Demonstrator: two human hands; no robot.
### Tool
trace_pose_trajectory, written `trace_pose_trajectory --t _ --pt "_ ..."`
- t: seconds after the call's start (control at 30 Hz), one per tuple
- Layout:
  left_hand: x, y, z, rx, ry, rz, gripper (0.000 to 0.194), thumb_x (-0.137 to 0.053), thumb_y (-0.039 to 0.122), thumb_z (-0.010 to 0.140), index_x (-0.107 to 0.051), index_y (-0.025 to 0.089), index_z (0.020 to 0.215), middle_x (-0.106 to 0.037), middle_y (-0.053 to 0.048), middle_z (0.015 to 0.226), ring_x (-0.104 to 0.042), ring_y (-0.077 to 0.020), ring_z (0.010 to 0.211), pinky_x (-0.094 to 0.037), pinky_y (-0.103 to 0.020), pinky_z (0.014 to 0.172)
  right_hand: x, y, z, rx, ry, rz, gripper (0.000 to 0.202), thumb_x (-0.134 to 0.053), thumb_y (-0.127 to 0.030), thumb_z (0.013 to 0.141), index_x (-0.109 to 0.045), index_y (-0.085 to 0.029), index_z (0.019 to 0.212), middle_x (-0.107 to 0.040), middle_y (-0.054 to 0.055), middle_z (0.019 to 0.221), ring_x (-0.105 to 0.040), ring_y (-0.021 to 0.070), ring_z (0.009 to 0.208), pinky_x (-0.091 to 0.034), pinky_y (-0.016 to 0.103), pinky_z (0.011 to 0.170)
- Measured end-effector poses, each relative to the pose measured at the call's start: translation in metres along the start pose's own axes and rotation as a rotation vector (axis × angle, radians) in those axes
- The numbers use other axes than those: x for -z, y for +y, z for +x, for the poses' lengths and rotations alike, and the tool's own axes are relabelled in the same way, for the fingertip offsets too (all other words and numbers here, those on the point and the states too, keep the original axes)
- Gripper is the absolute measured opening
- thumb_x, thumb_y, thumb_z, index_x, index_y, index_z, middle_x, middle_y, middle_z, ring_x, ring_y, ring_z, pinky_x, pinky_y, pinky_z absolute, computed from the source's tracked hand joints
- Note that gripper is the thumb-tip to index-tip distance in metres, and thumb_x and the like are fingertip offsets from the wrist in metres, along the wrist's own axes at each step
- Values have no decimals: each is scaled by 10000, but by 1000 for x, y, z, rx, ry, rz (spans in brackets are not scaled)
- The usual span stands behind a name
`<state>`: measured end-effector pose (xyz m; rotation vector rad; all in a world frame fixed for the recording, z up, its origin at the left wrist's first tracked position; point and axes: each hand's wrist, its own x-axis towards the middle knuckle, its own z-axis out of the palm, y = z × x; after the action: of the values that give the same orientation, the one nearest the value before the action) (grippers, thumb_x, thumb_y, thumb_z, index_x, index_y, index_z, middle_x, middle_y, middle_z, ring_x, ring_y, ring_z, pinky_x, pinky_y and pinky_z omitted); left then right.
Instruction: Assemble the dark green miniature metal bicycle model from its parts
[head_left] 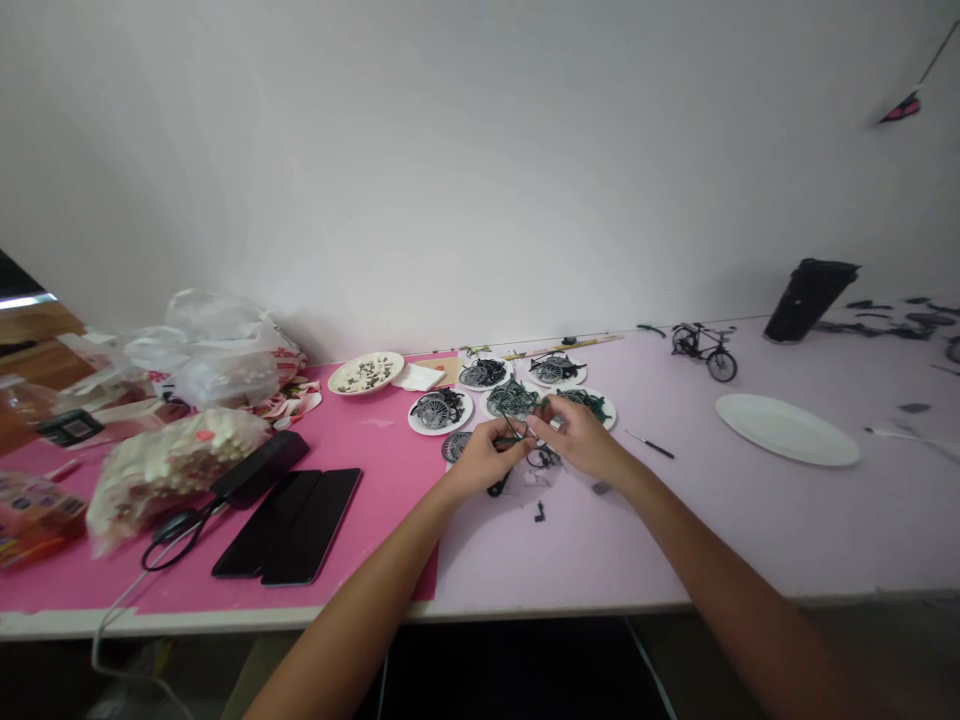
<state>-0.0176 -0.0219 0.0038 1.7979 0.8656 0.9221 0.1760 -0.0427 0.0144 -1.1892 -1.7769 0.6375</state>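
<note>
My left hand (pixel 486 460) and my right hand (pixel 583 438) are close together above the table, fingers pinched. Between them is a thin dark green plastic part (pixel 511 428), which looks like a piece of a model bicycle frame; its far end overlaps the parts behind. Just beyond my fingers stand several small white plates (pixel 412 428) with black, grey and green pieces, spoked wheels (pixel 433 411) among them. Under my hands lie more dark pieces, partly hidden. A small black piece (pixel 539 512) rests nearer the table edge. To the right is a small screwdriver (pixel 651 444).
A black model bicycle (pixel 705 350) stands at the back right, near a black bin-shaped container (pixel 808 300) and a white oval plate (pixel 787 430). On the left are two phones (pixel 289 527), a black adapter (pixel 262 468), a bag of white sticks (pixel 172 465) and plastic bags (pixel 217 345).
</note>
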Motion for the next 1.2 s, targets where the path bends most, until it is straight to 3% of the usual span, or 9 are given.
trace_pose_trajectory --t 0.43,0.67,0.8,0.97,1.2 --pt "3 -7 3 25 35 36 259 -711 406 800 -577 186 784 -597 27 714 -542 -132 667 -453 -257 660 3 -6 -2 28 4 14 283 -552 -512 982 -556 -238 909 -614 6 854 -556 199 764 -428 313 693" --pt "2 -3 2 28 26 16 295 -740 437 778 -608 174 799 -617 16 734 -541 -131 666 -444 -260 655 1 2 1 29 59 37 275 -584 -505 957 -593 -232 930 -640 19 864 -588 214 795 -446 320 710" --pt "3 4 1 13 21 -25 246 -716 401 789 -657 162 796 -650 -9 767 -557 -135 684 -455 -265 673 1 7 4 11 164 31 265 -608 -493 932 -592 -232 893 -629 20 840 -587 218 805 -454 320 716" --pt "4 8 0 77 28 -77 276 -647 338 801 -712 143 984 -564 29 626 -462 -109 539 -387 -247 548 2 11 7 6 258 -15 286 -617 -503 911 -568 -237 816 -599 14 779 -564 218 777 -453 325 713" --pt "4 -6 2 19 14 -41 347 -618 255 783 -702 147 1102 -620 -3 742 -560 -140 614 -454 -271 632 1 7 6 -64 320 -40 324 -609 -536 891 -554 -239 772 -609 24 742 -559 221 735 -445 334 703"
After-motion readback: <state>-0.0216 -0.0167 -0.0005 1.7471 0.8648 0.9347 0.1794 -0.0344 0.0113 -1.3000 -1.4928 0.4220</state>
